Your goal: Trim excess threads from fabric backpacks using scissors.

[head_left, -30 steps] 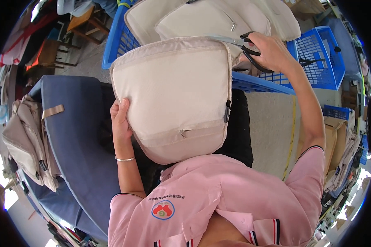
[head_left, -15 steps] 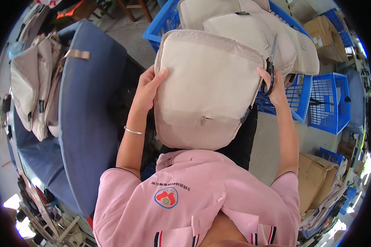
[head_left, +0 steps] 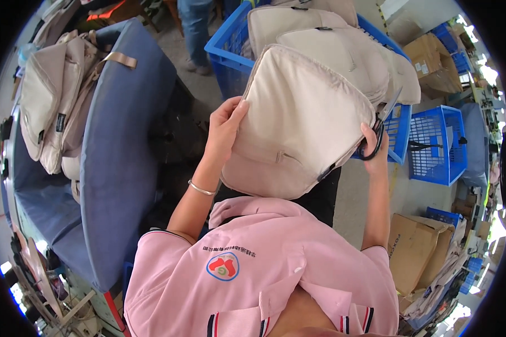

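Observation:
I hold a beige fabric bag panel [head_left: 298,112] with piped edges and a small zipper pull, tilted in front of my chest. My left hand [head_left: 225,126] pinches its left edge, thumb on top. At the opposite edge my right hand [head_left: 375,149] grips the panel and also carries black-handled scissors [head_left: 383,117], their blades pointing up and away. Fingers of both hands are partly hidden beneath the fabric. Just beyond the panel, similar beige bag pieces [head_left: 343,53] lie heaped over a blue plastic crate [head_left: 222,48].
On the left stands a blue padded bin [head_left: 121,140] with beige pieces [head_left: 48,106] inside. A second blue crate [head_left: 437,145] and cardboard boxes [head_left: 419,253] are on the right. Beyond the bin, a person's leg in jeans [head_left: 194,31] shows.
The panel has turned clockwise, its right side dropping nearer to me, and its surface now sags. My left hand has shifted right; my right hand has come lower. A leg has appeared at the top.

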A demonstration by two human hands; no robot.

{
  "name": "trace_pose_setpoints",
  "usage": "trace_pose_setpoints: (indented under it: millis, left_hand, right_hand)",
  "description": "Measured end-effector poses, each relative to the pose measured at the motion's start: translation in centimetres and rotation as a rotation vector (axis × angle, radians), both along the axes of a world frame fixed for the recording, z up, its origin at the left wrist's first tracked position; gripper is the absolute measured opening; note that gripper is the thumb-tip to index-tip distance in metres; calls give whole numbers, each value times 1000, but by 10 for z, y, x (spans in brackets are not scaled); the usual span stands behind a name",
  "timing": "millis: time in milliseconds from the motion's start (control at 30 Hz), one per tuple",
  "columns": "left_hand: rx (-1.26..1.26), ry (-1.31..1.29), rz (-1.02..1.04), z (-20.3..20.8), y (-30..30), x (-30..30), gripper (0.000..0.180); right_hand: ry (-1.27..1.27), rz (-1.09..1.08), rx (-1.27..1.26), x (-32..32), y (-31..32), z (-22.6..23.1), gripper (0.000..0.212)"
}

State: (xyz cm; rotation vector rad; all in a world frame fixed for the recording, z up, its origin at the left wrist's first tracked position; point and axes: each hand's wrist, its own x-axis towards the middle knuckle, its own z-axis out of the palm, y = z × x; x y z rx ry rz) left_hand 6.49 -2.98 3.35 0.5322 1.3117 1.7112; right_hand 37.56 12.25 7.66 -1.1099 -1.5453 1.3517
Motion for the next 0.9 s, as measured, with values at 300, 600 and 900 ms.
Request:
trace_pose_setpoints:
  millis: [300, 600, 900]
  left_hand:
    - [280, 833, -280, 132, 27, -74, 14]
    - [237, 1003, -665, 128, 53, -63, 12]
    - [224, 853, -699, 99, 49, -73, 14]
  right_hand:
    - [-49, 95, -200, 42, -94, -2, 21]
    - [-611, 34, 439, 38, -64, 43, 48]
    - [-784, 202, 769, 14, -23, 53, 64]
